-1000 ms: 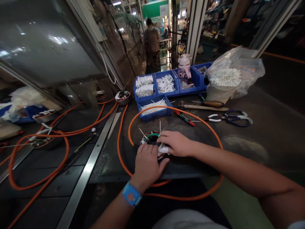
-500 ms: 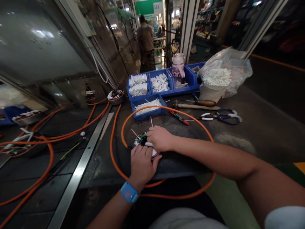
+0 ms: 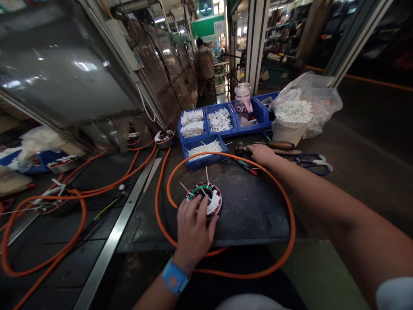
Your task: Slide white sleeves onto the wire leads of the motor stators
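Note:
A round motor stator [image 3: 218,194] with copper-coloured windings, a green inner ring and white sleeving lies on the dark bench, with thin white ties sticking up from it. My left hand [image 3: 193,219] rests on its near left side, fingers spread and open. Farther right, my right hand [image 3: 263,155] has its fingers curled over the wooden handle of a hammer [image 3: 240,149], just behind the head. The hand hides part of that handle and the fingertips. Red-handled pliers [image 3: 250,168] lie just in front of this hand.
An orange cable [image 3: 292,215] loops around the stator and over the bench edge. Behind stand blue bins [image 3: 206,161] of white ties and tubes, a pink bottle [image 3: 243,101] and a plastic bag [image 3: 319,101]. Scissors [image 3: 314,162] lie right; more stators [image 3: 164,138] sit left.
My right hand has left the stator and moved up and right to the hammer. My left hand stays at the stator with its fingers more spread. The view has shifted slightly.

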Motion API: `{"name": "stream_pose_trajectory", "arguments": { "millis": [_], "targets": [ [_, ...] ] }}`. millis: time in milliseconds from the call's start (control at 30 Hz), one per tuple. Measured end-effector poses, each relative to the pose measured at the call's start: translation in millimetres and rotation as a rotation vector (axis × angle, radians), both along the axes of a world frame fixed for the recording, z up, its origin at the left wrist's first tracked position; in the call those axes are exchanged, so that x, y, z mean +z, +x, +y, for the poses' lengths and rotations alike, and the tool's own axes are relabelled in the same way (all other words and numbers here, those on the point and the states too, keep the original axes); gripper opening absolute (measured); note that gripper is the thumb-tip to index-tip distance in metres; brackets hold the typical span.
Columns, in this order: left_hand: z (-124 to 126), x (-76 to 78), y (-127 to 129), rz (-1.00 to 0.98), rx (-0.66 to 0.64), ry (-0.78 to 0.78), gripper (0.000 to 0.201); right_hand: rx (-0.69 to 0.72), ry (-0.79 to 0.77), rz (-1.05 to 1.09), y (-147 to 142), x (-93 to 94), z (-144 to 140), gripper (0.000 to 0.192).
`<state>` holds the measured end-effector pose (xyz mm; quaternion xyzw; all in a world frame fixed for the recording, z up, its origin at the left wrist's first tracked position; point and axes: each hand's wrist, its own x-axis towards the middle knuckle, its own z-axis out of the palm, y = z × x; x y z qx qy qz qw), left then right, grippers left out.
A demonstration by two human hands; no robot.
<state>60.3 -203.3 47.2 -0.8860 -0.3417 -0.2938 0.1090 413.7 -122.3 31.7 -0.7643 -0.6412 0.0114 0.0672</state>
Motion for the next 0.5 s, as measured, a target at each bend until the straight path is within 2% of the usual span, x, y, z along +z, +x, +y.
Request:
{"name": "stream_pose_trajectory", "arguments": {
  "millis": [67,133,200,267,333,400,467,500],
  "targets": [
    [8,9.7,-12,0.005,-0.059,0.001,0.039,-0.007,-0.003,-0.029,-3,-3.3,6,0.037],
    [18,17.3,-20,0.123,-0.138,-0.116,0.037,-0.007,0.003,-0.037,-7,-5.0,6,0.036],
    [28,19.3,-21,0.241,-0.208,-0.239,0.041,0.012,0.012,-0.023,-11,-4.9,1,0.035],
    [32,15.9,-18,0.293,-0.227,-0.295,0.037,0.024,0.038,0.0,-13,-1.2,-5,0.034],
    [31,10.0,-15,0.293,-0.194,-0.301,0.03,-0.011,0.085,0.025,-14,9.0,-8,0.035],
    [26,4.7,-12,0.276,-0.151,-0.286,0.029,-0.106,0.144,0.037,-11,27.3,-10,0.037],
    [20,1.5,-10,0.249,-0.106,-0.264,0.03,-0.22,0.246,0.189,-8,50.6,-15,0.04],
    [18,0.7,-9,0.235,-0.087,-0.253,0.03,-0.251,0.306,0.349,-10,61.5,-20,0.041]
  ]
}}
